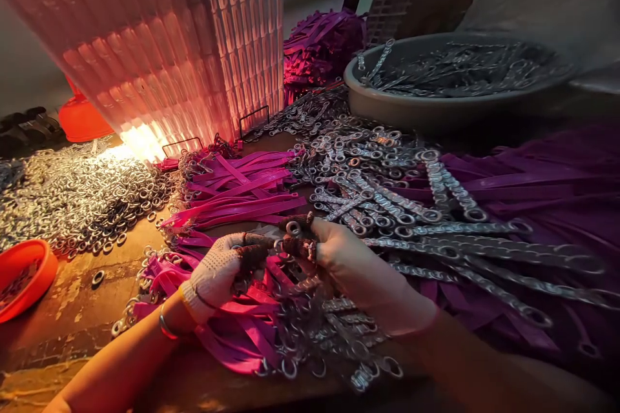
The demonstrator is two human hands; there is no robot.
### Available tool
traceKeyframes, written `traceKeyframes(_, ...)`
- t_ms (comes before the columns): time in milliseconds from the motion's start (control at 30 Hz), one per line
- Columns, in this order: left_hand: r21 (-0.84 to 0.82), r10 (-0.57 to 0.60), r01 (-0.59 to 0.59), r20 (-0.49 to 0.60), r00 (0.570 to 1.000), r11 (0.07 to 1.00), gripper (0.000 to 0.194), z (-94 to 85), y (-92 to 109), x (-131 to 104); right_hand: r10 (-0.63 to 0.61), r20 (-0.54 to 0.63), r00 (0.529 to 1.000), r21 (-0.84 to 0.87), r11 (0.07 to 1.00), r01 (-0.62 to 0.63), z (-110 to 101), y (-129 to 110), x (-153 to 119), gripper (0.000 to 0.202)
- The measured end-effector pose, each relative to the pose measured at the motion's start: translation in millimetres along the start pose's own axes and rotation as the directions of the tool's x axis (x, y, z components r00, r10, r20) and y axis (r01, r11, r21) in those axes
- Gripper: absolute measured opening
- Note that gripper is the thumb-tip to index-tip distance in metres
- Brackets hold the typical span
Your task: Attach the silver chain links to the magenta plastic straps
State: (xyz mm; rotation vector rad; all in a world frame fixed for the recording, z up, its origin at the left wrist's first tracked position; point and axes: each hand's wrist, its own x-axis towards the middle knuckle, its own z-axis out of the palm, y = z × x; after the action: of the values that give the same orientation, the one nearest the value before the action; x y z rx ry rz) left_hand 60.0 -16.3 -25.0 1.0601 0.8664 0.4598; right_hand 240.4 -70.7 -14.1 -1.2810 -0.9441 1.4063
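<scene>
My left hand (216, 274), in a white glove with dark, worn fingertips, is closed in a pinch at the middle of the view. Between its fingertips and my right hand shows a small metal piece (278, 244). My right hand (346, 264), also gloved, is closed, with a metal ring (293, 228) at its fingertips. The hands almost touch, and their dark fingertips hide much of what they grip. Under them lie magenta straps (242, 329) with metal rings at their ends. Silver link chains (349, 322) lie below my right hand.
Loose metal rings (111, 200) are heaped at the left beside an orange dish (46, 281). A ribbed translucent panel (169, 45) stands behind, with a lit orange lamp (84, 117). A grey basin (411, 110) of chains is back right. Purple straps (533, 174) cover the right side.
</scene>
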Motion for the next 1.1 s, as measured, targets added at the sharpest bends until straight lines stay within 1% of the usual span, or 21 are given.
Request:
traceKeyframes(33, 0.064, 0.035, -0.035, -0.001, 0.999, 0.997, 0.037, 2.4, 1, -1, 0.040, 0.015, 0.999, 0.040, 0.998, -0.040, 1, 1, 0, 0.038)
traceKeyframes(100, 0.158, 0.104, -0.102, -0.005, 0.995, 0.982, 0.044, 7.9, 3, -3, 0.062, 0.044, 0.997, 0.070, 0.995, -0.065, 4, 6, 0, 0.041)
traceKeyframes(200, 0.234, 0.151, -0.149, 0.008, 0.988, 0.961, 0.038, 14.1, 6, -3, -0.005, 0.057, 0.998, -0.004, 1.000, 0.005, 9, 15, 2, 0.038)
traceKeyframes(300, 0.264, 0.161, -0.160, 0.018, 0.987, 0.951, 0.032, 13.8, 6, 0, -0.124, 0.062, 0.990, -0.199, 0.971, 0.134, 10, 21, 2, 0.032)
traceKeyframes(367, 0.279, 0.145, -0.142, 0.010, 0.989, 0.950, 0.031, 10.3, 4, 2, -0.194, 0.032, 0.980, -0.386, 0.902, 0.191, 6, 23, 1, 0.034)
traceKeyframes(467, 0.292, 0.090, -0.075, -0.038, 0.995, 0.953, 0.034, 3.9, 1, 3, -0.267, -0.050, 0.963, -0.608, 0.773, 0.183, -2, 22, -1, 0.040)
traceKeyframes(533, 0.304, 0.078, -0.056, -0.062, 0.995, 0.951, 0.036, 1.4, 0, 2, -0.295, -0.038, 0.955, -0.675, 0.712, 0.193, -7, 21, -3, 0.042)
traceKeyframes(600, 0.320, 0.085, -0.056, -0.077, 0.993, 0.946, 0.038, 0.8, -1, 0, -0.325, 0.040, 0.945, -0.687, 0.678, 0.262, -7, 19, -5, 0.044)
traceKeyframes(667, 0.325, 0.091, -0.060, -0.081, 0.993, 0.944, 0.039, 1.6, 0, -1, -0.353, 0.125, 0.927, -0.671, 0.658, 0.342, -4, 18, -7, 0.047)
traceKeyframes(700, 0.321, 0.090, -0.062, -0.074, 0.993, 0.945, 0.039, 2.3, 1, -1, -0.358, 0.149, 0.922, -0.670, 0.649, 0.360, -2, 19, -7, 0.049)
traceKeyframes(733, 0.312, 0.088, -0.065, -0.062, 0.994, 0.948, 0.038, 3.2, 1, -1, -0.352, 0.157, 0.923, -0.680, 0.640, 0.359, 1, 19, -7, 0.049)
traceKeyframes(833, 0.291, 0.079, -0.075, -0.005, 0.997, 0.954, 0.031, 7.5, 4, 0, -0.300, 0.126, 0.946, -0.730, 0.618, 0.293, 4, 22, -6, 0.051)
traceKeyframes(933, 0.286, 0.039, -0.046, 0.029, 0.999, 0.957, 0.026, 10.3, 6, -4, -0.292, 0.126, 0.948, -0.713, 0.638, 0.291, 1, 27, -9, 0.053)
traceKeyframes(1000, 0.246, -0.023, 0.021, 0.003, 1.000, 0.969, 0.030, 3.6, 9, -12, -0.302, 0.124, 0.945, -0.685, 0.663, 0.301, -3, 33, -14, 0.054)
traceKeyframes(1033, 0.211, -0.040, 0.047, -0.039, 0.998, 0.976, 0.032, -5.0, 12, -19, -0.292, 0.114, 0.950, -0.680, 0.674, 0.289, -5, 38, -15, 0.054)
traceKeyframes(1067, 0.171, -0.031, 0.051, -0.120, 0.992, 0.984, 0.034, -17.8, 16, -28, -0.304, 0.100, 0.947, -0.694, 0.661, 0.285, -5, 44, -14, 0.054)
traceKeyframes(1100, 0.135, 0.008, 0.025, -0.238, 0.971, 0.990, 0.035, -35.1, 22, -40, -0.332, 0.088, 0.939, -0.718, 0.632, 0.291, -3, 51, -11, 0.049)
